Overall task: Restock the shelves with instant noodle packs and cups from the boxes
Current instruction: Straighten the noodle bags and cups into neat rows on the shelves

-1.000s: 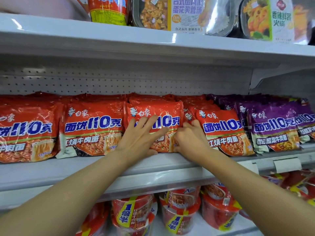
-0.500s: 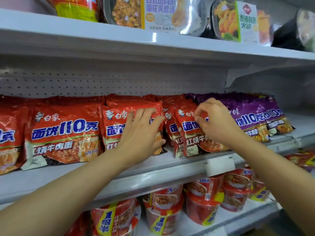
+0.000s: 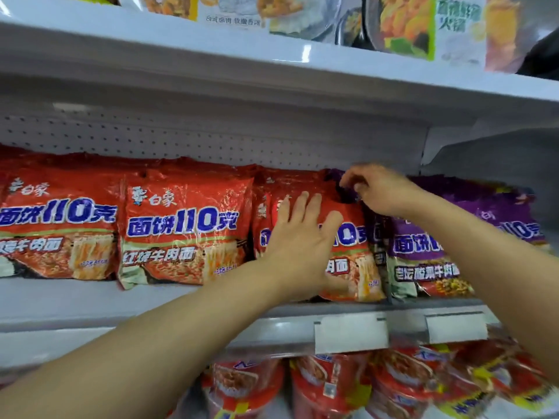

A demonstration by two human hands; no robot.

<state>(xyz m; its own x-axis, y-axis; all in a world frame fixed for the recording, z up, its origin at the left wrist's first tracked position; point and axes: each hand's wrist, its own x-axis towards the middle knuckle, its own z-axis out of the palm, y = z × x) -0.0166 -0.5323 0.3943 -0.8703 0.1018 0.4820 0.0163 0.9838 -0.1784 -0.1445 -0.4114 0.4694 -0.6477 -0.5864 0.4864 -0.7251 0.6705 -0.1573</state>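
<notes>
A red noodle pack (image 3: 348, 237) standing at the front edge of the middle shelf (image 3: 90, 300) is being pressed by the flat left hand (image 3: 302, 246) with fingers straight, while its top corner area is being pinched by the curled fingers of the right hand (image 3: 378, 189), right at the seam against the purple packs (image 3: 423, 252) just beside that hand. Left of the left hand, more red packs (image 3: 181, 225) are being kept upright in a touching row, with bare shelf strip left in front and open room above up to the pegboard back wall (image 3: 211, 137). Below the hands, blank price tags (image 3: 351, 334) are being held on the rail over red noodle cups (image 3: 326, 385); above, tray meals (image 3: 402, 25) are being displayed on the upper shelf (image 3: 151, 49).
</notes>
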